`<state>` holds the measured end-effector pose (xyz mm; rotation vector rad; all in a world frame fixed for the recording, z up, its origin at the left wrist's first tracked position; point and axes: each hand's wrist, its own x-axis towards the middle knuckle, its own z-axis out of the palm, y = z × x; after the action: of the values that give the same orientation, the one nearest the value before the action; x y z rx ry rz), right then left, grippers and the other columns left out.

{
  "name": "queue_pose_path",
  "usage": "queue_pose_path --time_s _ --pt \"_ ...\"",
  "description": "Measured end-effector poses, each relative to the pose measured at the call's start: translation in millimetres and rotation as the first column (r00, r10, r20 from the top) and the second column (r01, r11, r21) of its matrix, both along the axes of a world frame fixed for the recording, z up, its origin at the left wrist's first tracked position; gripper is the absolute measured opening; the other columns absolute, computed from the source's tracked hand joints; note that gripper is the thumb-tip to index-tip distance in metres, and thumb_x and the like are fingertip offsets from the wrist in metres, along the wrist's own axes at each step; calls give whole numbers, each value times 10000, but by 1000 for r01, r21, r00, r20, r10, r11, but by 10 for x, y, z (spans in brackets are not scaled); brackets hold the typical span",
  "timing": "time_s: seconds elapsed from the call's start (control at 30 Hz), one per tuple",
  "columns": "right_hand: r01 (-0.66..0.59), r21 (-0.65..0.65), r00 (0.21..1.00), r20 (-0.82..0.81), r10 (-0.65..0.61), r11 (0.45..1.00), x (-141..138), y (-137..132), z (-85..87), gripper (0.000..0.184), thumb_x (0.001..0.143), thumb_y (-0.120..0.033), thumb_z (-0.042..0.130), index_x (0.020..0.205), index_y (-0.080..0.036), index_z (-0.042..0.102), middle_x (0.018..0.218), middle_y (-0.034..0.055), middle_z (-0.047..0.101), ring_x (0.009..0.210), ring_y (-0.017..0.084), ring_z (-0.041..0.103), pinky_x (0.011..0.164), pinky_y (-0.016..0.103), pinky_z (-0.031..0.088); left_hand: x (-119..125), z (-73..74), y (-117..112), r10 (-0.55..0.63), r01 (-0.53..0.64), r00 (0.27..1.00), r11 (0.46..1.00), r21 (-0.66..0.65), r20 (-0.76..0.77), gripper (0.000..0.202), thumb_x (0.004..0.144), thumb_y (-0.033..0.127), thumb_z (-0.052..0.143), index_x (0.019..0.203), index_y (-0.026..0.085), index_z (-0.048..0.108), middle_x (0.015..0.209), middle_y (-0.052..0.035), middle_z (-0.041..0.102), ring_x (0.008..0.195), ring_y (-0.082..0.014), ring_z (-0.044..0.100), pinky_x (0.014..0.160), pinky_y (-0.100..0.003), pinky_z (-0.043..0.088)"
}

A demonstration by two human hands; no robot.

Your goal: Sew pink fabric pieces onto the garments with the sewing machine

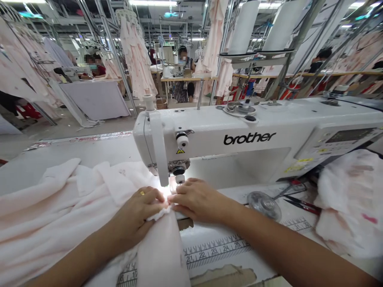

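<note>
A white sewing machine (pixel 206 131) stands before me, its lamp lighting the needle area. Pale pink fabric (pixel 161 247) runs under the needle area and hangs over the near table edge, with more of it bunched at the left. My left hand (pixel 145 207), with a gold ring on one finger, pinches the fabric just left of the needle. Close against it from the right, my right hand (pixel 194 199) presses its closed fingertips on the same fabric. The presser foot is mostly hidden behind the fingers and the glare.
A printed ruler strip (pixel 218 249) lies along the table's front. To the right are a round clear dish (pixel 265 205), dark-handled snippers (pixel 302 204) and a pile of pale fabric (pixel 353 207). Thread cones (pixel 243 28) stand above. Other people work at machines beyond.
</note>
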<state>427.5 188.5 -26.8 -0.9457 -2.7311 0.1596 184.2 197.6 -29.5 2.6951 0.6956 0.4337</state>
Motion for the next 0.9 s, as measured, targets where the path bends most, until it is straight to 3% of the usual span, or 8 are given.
queue_pose_path --time_s 0.37,0.53,0.7,0.9 --pt "106 -21 994 21 -106 994 -5 29 25 201 1008 -303 524 1122 -206 657 879 34 624 862 192 521 906 345 368 -49 -72 272 -20 20 1000 986 167 -1 362 888 60 421 1137 208 638 1100 -82 636 1074 -224 560 880 -365 483" --pt "165 -32 986 -10 -165 986 7 31 14 263 976 -334 584 1211 -220 613 966 53 611 953 218 520 925 361 360 -32 -82 418 15 -15 1000 970 243 2 363 863 79 451 1086 256 677 966 -54 657 953 -206 612 858 -359 506" --pt "137 10 990 7 -137 990 12 46 17 216 985 -338 565 1122 -194 649 937 54 623 920 203 536 905 340 366 -39 -74 418 30 -19 999 959 281 -34 347 884 120 437 1117 235 665 985 -65 665 909 -203 629 799 -342 518" --pt "158 59 987 24 -160 986 -18 93 59 177 988 -300 561 1011 -183 692 907 48 663 891 197 576 919 355 369 -15 -42 435 0 10 999 965 262 -38 276 883 152 454 1033 205 679 1059 -90 667 1000 -223 625 886 -371 510"
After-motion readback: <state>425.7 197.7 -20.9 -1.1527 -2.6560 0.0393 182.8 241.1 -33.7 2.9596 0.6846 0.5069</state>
